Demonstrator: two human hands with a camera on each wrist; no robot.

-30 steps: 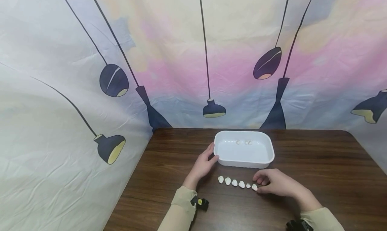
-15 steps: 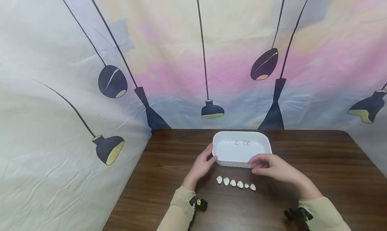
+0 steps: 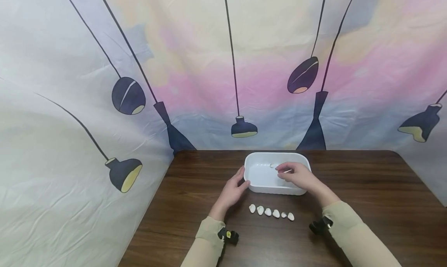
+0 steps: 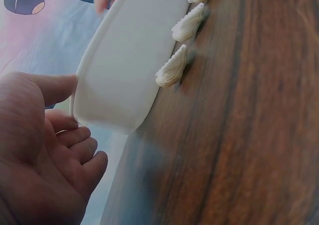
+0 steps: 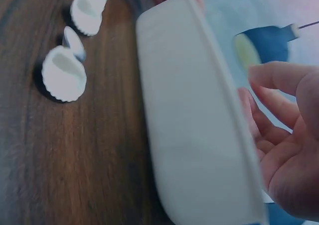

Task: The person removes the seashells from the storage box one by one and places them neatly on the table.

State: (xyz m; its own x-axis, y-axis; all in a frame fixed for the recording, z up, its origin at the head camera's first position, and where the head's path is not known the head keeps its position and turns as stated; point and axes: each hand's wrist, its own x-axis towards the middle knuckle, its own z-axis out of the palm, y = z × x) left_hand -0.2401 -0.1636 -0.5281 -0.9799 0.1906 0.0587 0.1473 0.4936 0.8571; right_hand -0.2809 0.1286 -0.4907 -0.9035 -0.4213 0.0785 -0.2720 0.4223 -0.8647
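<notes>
Head view: left hand (image 3: pixel 230 191) holds white tray (image 3: pixel 274 190) near 6 shells (image 3: pixel 276 213).

White tray (image 3: pixel 276 189), white shells (image 3: pixel 276 213), brown wood-grain table (image 3: pixel 366 181), pastel lamp-print backdrop (image 3: pixel 272 34)

Right hand (image 3: pixel 297 175) is moving off the end shell (image 3: pixel 291 216), crossing the near wall into the tray (image 3: pixel 269 189), now blocking head view of two inner shells.

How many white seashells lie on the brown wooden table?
6, rowed in front of the white rectangular basin: leftmost seashell, second, third, fourth, fifth, rightmost. Any behind it would be hidden.
</notes>
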